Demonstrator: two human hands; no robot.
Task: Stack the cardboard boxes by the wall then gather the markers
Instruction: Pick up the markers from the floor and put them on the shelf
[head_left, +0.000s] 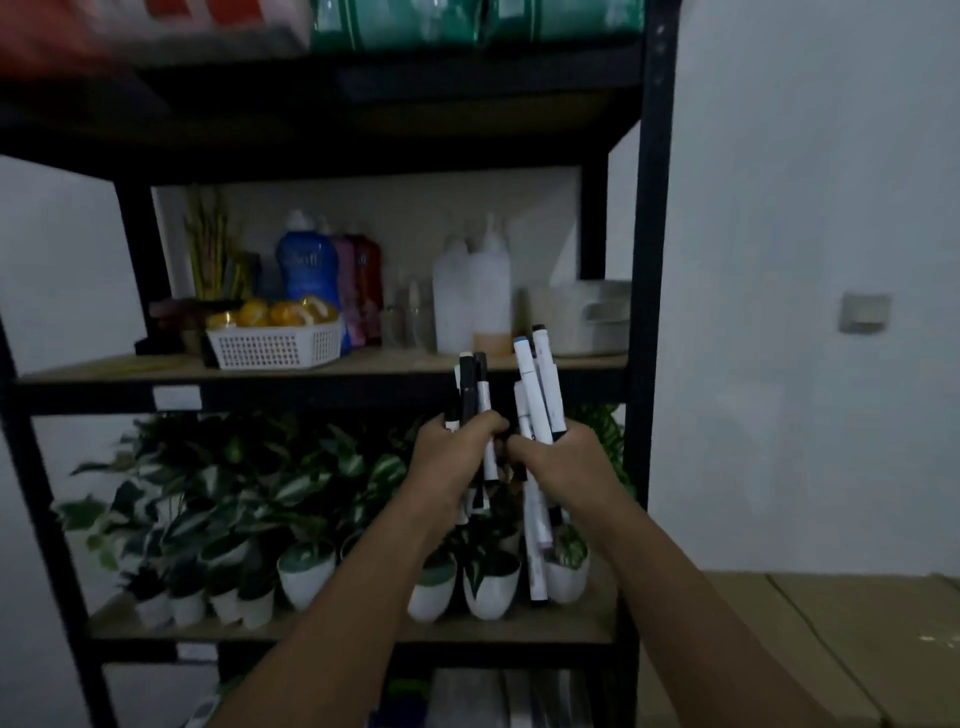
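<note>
A bundle of black-and-white marker pens stands roughly upright in the left hand, whose fingers are curled tight around the middle of the bundle, with caps sticking out above the fist and the other ends showing below it. Just beside it, a second bundle of mostly white marker pens with dark and blue caps is gripped the same way by the right hand, fingers wrapped round the barrels, the pens leaning slightly to the left at the top and hanging well below the palm. The two fists are held close together, thumbs nearly touching, in front of a black metal shelving rack with wooden boards. Behind the hands, the lower board carries small leafy green plants in white pots. The board above holds a white perforated plastic basket of yellow-orange fruit, a blue plastic bottle and translucent white plastic jugs. Flat brown cardboard boxes lie low at the right, against the pale wall, next to the rack
</note>
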